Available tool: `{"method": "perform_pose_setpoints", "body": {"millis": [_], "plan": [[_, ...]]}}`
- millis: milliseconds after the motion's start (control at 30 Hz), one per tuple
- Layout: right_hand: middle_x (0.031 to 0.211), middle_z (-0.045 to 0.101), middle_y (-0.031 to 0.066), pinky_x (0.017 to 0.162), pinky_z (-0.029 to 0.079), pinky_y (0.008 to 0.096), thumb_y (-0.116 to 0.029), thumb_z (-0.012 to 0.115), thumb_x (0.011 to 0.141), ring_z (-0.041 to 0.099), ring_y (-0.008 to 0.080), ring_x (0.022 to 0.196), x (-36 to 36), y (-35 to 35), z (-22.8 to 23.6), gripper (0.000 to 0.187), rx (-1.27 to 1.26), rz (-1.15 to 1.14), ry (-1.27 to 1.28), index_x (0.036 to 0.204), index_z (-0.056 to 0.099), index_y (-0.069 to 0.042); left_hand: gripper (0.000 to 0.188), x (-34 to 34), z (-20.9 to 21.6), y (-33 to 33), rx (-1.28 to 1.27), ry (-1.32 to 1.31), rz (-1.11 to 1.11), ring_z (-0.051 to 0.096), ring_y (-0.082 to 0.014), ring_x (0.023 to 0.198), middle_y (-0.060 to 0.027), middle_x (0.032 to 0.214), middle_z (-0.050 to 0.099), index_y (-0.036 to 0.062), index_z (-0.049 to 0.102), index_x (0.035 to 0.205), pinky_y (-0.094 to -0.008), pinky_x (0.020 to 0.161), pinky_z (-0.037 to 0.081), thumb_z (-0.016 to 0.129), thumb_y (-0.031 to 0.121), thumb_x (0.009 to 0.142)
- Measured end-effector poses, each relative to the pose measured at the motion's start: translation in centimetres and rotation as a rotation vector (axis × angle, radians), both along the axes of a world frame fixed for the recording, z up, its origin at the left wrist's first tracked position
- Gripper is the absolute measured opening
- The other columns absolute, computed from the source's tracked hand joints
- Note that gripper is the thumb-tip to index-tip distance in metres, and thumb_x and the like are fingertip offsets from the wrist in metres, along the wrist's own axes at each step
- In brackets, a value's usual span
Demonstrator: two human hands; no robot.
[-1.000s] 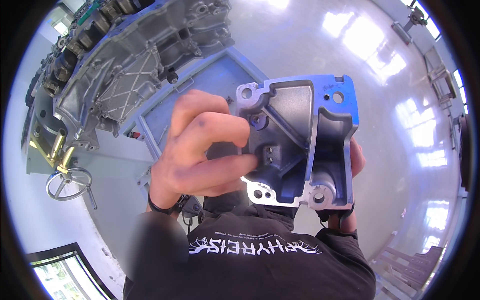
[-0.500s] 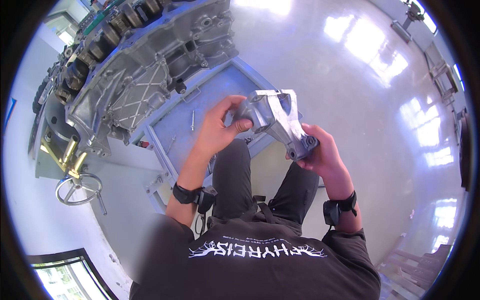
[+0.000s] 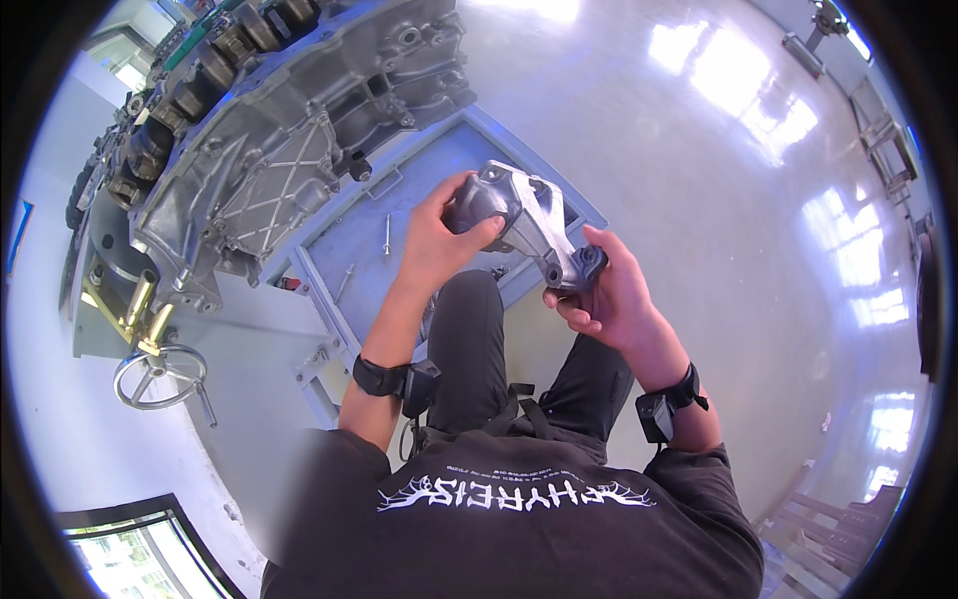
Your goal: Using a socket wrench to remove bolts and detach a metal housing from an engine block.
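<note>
Between my two hands, above my knees, I hold a cast metal bracket (image 3: pixel 534 215), silver-grey with bolt holes and an open ribbed frame. My left hand (image 3: pixel 439 235) is wrapped round its rounded left end, the thumb pressed on the near side. My right hand (image 3: pixel 614 295) grips the narrower lower right end, thumb on top and fingers underneath. Part of the bracket's underside is hidden by my fingers. To the left, apart from the bracket, a large grey engine block (image 3: pixel 289 170) with a crankshaft (image 3: pixel 200 92) along its top is mounted on a stand.
Under the engine block lies a blue-grey tray (image 3: pixel 429 165) with a raised rim, holding a wrench (image 3: pixel 387 235) and another slim tool (image 3: pixel 344 285). A metal handwheel (image 3: pixel 160 377) juts out at the left. Shiny floor (image 3: pixel 728 250) stretches to the right, with racks along the far wall.
The bracket has shifted left and slightly away from me, turning a little. My right hand has moved left and up with it; both hands keep their hold.
</note>
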State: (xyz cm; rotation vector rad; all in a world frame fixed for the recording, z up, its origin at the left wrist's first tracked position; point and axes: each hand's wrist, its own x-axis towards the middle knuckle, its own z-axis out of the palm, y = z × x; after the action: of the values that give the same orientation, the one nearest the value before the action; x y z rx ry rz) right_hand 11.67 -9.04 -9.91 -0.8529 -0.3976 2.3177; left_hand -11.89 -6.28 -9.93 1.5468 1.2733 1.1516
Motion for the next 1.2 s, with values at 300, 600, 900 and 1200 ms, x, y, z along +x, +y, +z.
{"method": "perform_pose_setpoints", "body": {"millis": [300,600,900,1200], "plan": [[0.068,0.063,0.0229,0.035,0.036,0.0277,-0.061,0.029,0.093,0.048,0.0208,0.037,1.6,0.8,2.6,0.067,0.407,0.069,-0.095,0.098,0.057,0.0,0.044,-0.4,-2.0,0.9,-0.039,-0.504,0.196,0.063,-0.0142,0.093,-0.0095,0.102,0.066,-0.0044,0.06,0.118,-0.0297,0.081,0.052,0.073,0.017,0.081],[0.069,0.064,0.0139,0.045,0.04,0.0258,-0.032,0.043,0.097,0.055,0.0172,0.048,2.1,0.8,0.3,0.032,0.526,0.026,-0.052,0.092,0.056,-0.003,0.06,1.2,-2.3,-0.1,-0.674,-1.226,0.122,0.061,-0.0274,0.111,-0.0125,0.119,0.063,-0.0018,0.056,0.122,-0.0404,0.096,0.049,0.061,0.047,0.086],[0.107,0.063,0.006,0.076,0.048,0.0289,-0.022,0.068,0.087,0.061,0.011,0.093,-1.9,0.3,0.3,0.043,0.922,-0.104,-0.435,0.12,0.055,0.001,0.068,2.5,-2.4,-1.0,-0.604,-1.449,-0.041,0.054,-0.0294,0.12,-0.0112,0.131,0.055,0.0033,0.05,0.132,-0.0444,0.102,0.043,0.054,0.053,0.087],[0.098,0.067,0.0154,0.084,0.052,0.0406,-0.003,0.072,0.071,0.065,0.0327,0.091,-4.6,-0.3,2.4,0.033,1.583,-0.648,-0.772,0.102,0.064,0.003,0.072,4.5,0.3,-1.0,-0.151,-1.119,-0.231,0.046,-0.0287,0.128,-0.0121,0.135,0.05,0.0091,0.043,0.139,-0.0465,0.11,0.036,0.055,0.058,0.088]]}}
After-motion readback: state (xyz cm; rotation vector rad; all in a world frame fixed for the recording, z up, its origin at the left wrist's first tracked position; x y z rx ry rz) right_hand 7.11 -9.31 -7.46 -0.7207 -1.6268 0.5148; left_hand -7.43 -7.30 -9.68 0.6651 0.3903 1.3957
